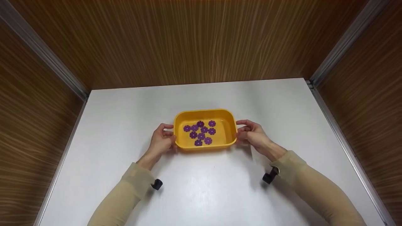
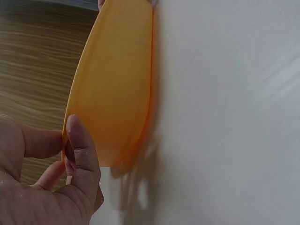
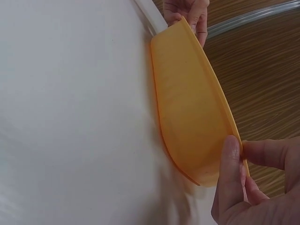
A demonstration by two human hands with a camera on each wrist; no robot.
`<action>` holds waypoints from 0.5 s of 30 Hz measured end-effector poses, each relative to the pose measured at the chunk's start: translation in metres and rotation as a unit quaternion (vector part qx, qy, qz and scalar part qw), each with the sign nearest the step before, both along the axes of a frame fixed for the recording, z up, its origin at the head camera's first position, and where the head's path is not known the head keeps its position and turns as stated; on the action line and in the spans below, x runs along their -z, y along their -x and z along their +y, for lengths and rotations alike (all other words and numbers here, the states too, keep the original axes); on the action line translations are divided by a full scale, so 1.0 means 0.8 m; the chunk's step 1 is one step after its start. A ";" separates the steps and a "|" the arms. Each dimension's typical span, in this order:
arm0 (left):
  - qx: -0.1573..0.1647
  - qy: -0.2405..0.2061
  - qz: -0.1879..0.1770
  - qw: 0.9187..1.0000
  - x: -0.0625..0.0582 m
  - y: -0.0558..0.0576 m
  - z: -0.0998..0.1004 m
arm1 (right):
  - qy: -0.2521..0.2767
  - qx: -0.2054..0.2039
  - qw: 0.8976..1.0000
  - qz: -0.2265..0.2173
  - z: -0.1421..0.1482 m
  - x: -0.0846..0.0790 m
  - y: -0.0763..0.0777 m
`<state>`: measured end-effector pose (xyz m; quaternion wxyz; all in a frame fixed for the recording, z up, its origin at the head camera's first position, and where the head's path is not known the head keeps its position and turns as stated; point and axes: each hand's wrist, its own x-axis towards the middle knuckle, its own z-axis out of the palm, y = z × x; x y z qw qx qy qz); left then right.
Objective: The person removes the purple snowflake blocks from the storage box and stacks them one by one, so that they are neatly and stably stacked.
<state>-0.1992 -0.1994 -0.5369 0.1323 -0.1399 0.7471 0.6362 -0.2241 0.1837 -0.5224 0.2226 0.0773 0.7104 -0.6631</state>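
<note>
A yellow-orange plastic tray (image 1: 220, 146) with rounded corners is in the middle of the head view, held level by both hands. Several purple flower-shaped pieces (image 1: 201, 136) lie flat on its floor, mostly toward the left and centre. My left hand (image 1: 161, 139) pinches the rim at the left end, thumb on the near side. At the right end my right hand (image 1: 254, 135) pinches the opposite rim the same way. Both wrist views show the tray's outer wall (image 2: 117, 79) close over the white surface, with thumb and fingers on either side of the rim (image 3: 220, 93).
The white table (image 1: 201, 188) spreads around the tray. A wood-grain panel (image 1: 201, 40) rises behind it, with more wood-grain panels (image 1: 28, 131) at the sides. Metal rails (image 1: 44, 47) run along the corners. Dark wrist-worn cameras (image 1: 157, 184) sit at both cuffs.
</note>
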 end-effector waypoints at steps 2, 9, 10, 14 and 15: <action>0.000 0.011 0.004 1.000 0.000 -0.002 0.002 | 0.001 -0.001 1.000 -0.001 0.001 -0.001 -0.001; 0.031 0.092 0.055 0.994 -0.002 -0.005 0.003 | -0.024 -0.007 1.000 0.007 0.001 -0.005 -0.001; 0.035 0.100 0.060 0.993 -0.002 -0.005 0.003 | -0.030 -0.009 0.999 0.009 0.001 -0.005 -0.001; 0.035 0.096 0.045 0.994 -0.005 -0.003 0.002 | -0.064 -0.014 0.997 0.035 0.001 -0.008 -0.001; 0.031 0.086 0.035 0.995 -0.005 -0.003 0.002 | -0.077 -0.014 0.996 0.051 0.000 -0.009 -0.001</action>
